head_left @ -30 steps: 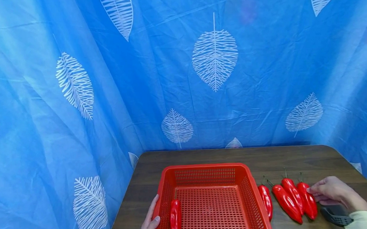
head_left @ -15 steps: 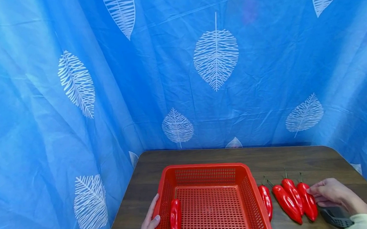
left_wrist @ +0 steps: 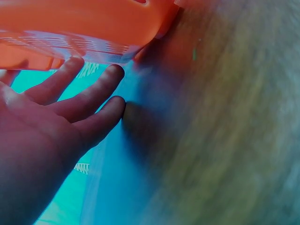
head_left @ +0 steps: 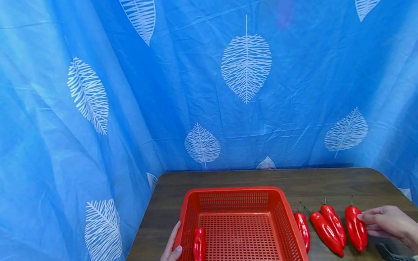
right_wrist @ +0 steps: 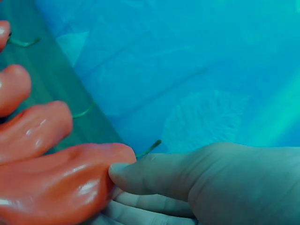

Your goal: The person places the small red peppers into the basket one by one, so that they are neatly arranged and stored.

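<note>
A long, glossy red chili pepper (head_left: 356,228) with a thin green stem is pinched by my right hand (head_left: 392,225) at the table's right side. In the right wrist view, my thumb (right_wrist: 140,174) presses the upper end of this pepper (right_wrist: 65,180), with fingers beneath it. Two similar peppers (head_left: 326,233) lie together just left of it, and another pepper (head_left: 303,228) lies against the basket. My left hand (head_left: 169,254) touches the left side of the red plastic basket (head_left: 234,189), its fingers extended along the wall. One red pepper (head_left: 199,249) lies inside, at the basket's left.
The dark wood table (head_left: 305,176) runs back to a blue curtain (head_left: 199,87) with white leaf prints, which also hangs at both sides. A black strap (head_left: 390,253) shows at my right wrist.
My right hand has moved right with the pinched pepper, opening a gap between it and the two peppers beside it. The left hand and basket stay in place.
</note>
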A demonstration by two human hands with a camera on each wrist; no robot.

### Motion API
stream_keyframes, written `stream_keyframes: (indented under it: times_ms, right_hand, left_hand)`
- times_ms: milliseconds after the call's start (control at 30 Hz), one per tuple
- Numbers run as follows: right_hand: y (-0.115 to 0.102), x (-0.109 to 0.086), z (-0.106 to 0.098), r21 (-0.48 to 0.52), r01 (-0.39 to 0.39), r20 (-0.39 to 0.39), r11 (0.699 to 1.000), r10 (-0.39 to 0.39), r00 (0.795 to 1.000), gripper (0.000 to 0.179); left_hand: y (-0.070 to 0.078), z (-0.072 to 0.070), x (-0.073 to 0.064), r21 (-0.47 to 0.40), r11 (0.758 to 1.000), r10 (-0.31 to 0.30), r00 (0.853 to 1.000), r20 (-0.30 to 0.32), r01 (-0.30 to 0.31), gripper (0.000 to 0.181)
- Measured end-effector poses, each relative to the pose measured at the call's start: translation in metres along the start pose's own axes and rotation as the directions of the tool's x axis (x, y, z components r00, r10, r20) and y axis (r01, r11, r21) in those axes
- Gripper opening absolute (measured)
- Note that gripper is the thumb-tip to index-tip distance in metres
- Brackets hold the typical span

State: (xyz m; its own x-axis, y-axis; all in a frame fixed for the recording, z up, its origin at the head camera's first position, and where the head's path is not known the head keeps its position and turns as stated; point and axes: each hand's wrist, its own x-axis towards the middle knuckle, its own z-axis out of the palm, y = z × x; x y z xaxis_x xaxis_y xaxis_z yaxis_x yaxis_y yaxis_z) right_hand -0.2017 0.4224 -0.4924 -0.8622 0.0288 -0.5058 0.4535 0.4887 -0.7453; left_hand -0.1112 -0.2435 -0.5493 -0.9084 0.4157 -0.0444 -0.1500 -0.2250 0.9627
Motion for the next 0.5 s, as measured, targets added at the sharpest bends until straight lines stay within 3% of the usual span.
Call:
stream_keyframes:
  times_ms: [233,500]
  right_hand:
    - [-0.010,-0.010,0.004,0.088,0.027,0.014,0.996,-0.029,0.999,0.062]
    - [-0.018,-0.015,0.013,0.090,0.075,0.032,0.993,-0.078,0.996,0.068]
  left_hand:
    - [0.000,0.000,-0.001,0.000,1.000,-0.004,1.000,-0.016,0.004,0.079]
    - [-0.003,0.001,0.000,0.034,0.999,0.041,0.999,-0.003,-0.041,0.077]
